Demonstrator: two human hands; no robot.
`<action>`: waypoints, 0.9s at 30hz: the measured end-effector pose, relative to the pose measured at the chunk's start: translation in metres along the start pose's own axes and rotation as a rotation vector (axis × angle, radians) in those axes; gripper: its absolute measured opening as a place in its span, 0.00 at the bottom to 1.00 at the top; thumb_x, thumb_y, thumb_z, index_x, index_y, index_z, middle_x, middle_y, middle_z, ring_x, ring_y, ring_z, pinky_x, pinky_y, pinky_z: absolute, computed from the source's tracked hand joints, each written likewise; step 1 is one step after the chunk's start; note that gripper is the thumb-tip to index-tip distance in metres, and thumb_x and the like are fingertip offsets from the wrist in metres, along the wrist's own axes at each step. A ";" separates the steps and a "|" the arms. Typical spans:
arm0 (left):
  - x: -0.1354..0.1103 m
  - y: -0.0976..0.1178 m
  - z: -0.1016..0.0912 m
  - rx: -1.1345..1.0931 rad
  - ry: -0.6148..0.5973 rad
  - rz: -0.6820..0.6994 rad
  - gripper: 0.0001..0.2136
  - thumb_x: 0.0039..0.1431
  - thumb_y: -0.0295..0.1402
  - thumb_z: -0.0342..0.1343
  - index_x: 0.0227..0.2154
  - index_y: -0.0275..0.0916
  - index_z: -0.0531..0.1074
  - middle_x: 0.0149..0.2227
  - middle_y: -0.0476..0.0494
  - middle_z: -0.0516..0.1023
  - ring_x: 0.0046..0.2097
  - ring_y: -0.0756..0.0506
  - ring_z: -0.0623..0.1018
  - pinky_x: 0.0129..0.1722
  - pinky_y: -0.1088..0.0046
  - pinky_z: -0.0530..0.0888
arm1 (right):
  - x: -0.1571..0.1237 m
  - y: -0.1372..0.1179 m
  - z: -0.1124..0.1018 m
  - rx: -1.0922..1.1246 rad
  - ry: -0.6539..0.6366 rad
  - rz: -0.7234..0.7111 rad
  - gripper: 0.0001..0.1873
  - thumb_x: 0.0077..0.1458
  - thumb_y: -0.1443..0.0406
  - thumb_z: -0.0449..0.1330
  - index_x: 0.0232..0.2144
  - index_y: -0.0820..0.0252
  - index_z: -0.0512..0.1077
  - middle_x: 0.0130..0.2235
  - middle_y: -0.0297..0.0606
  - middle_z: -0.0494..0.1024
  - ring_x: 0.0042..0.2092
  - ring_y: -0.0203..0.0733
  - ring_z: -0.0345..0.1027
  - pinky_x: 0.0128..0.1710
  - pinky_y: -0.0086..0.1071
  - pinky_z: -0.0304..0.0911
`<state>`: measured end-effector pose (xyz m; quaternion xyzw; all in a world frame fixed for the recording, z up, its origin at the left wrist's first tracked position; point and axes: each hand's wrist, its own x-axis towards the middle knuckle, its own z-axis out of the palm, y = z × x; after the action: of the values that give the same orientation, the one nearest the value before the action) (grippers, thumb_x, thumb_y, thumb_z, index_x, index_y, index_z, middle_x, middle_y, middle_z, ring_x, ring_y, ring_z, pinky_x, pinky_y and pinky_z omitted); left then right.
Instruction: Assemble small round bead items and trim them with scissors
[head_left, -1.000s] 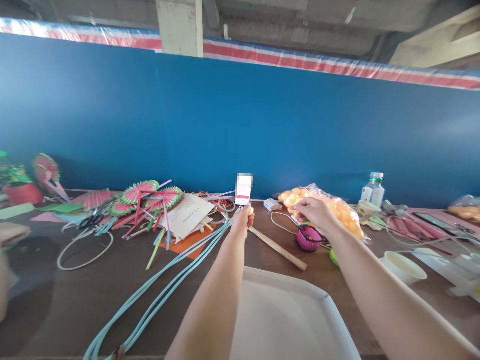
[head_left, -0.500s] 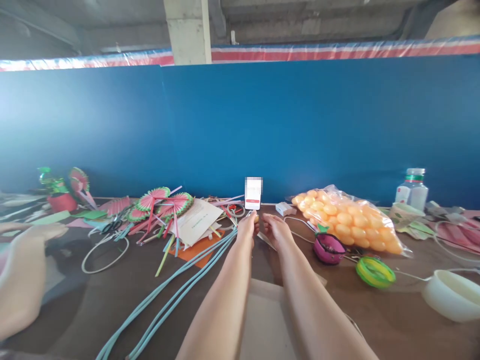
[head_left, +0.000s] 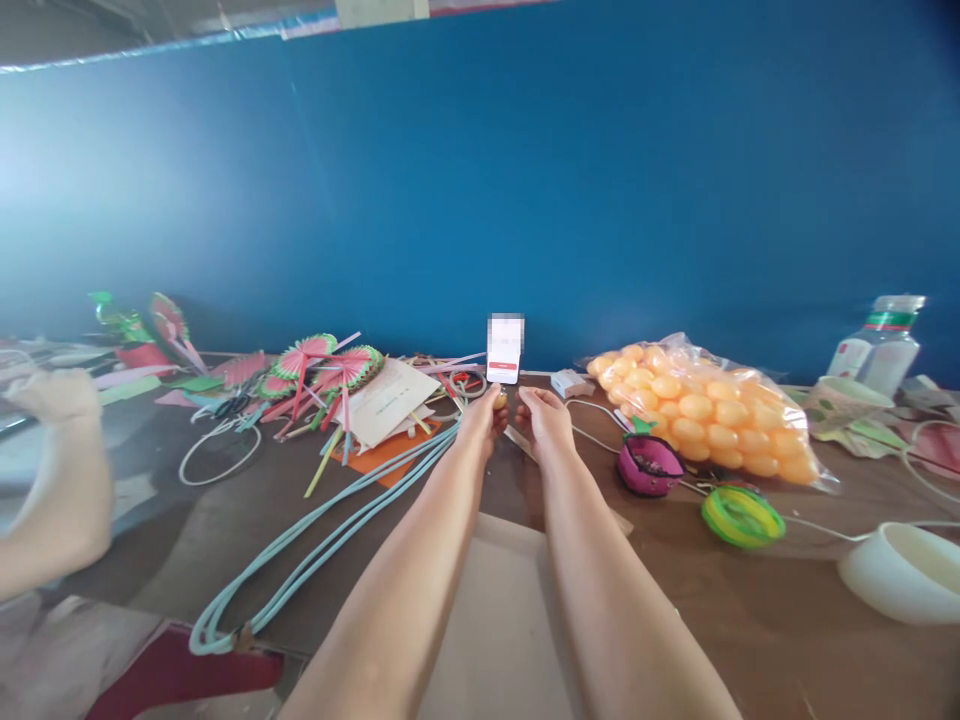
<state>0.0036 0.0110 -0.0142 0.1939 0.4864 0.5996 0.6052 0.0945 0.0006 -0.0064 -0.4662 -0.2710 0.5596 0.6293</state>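
Both my arms stretch out over a brown table [head_left: 750,620]. My left hand [head_left: 482,415] is closed round a small orange ball [head_left: 500,400] that peeks out at its fingertips. My right hand [head_left: 543,417] sits right beside it, fingers curled toward the ball and almost touching the left hand; what it holds, if anything, is hidden. Just beyond the hands a white phone [head_left: 505,348] stands against the blue wall. A clear bag of orange balls [head_left: 703,410] lies to the right.
Pale blue cords [head_left: 330,535], a wire ring [head_left: 219,452] and pink-green paper fans [head_left: 319,365] lie left. A magenta pouch [head_left: 649,467], green coil [head_left: 741,516], white bowl [head_left: 904,572] and bottle [head_left: 885,340] are right. Another person's arm [head_left: 52,480] is at far left. A pale tray [head_left: 502,620] lies under my forearms.
My right hand left the bag of balls and came in beside my left hand. The view tilted down and shifted, and the other person's arm at left rose.
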 end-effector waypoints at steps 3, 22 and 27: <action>-0.002 0.002 0.001 -0.036 -0.017 -0.022 0.13 0.58 0.41 0.62 0.29 0.34 0.74 0.24 0.45 0.73 0.23 0.54 0.71 0.24 0.79 0.68 | 0.000 0.001 0.000 0.023 -0.026 -0.001 0.11 0.47 0.64 0.71 0.26 0.58 0.70 0.22 0.29 0.74 0.20 0.28 0.64 0.20 0.21 0.65; -0.009 0.008 0.002 -0.180 -0.130 -0.037 0.13 0.61 0.41 0.61 0.34 0.34 0.75 0.23 0.47 0.71 0.24 0.54 0.70 0.24 0.80 0.68 | -0.006 -0.003 -0.002 0.154 -0.179 0.112 0.06 0.49 0.72 0.67 0.31 0.61 0.75 0.22 0.29 0.75 0.21 0.27 0.65 0.19 0.18 0.62; -0.010 0.008 0.002 -0.256 -0.165 -0.046 0.12 0.58 0.39 0.64 0.34 0.33 0.75 0.25 0.47 0.72 0.23 0.54 0.70 0.24 0.81 0.69 | -0.004 -0.003 -0.002 0.210 -0.176 0.119 0.07 0.48 0.73 0.67 0.31 0.61 0.75 0.23 0.28 0.76 0.19 0.25 0.63 0.18 0.17 0.61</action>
<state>0.0026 0.0039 -0.0030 0.1526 0.3587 0.6247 0.6765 0.0968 -0.0038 -0.0042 -0.3621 -0.2370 0.6599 0.6142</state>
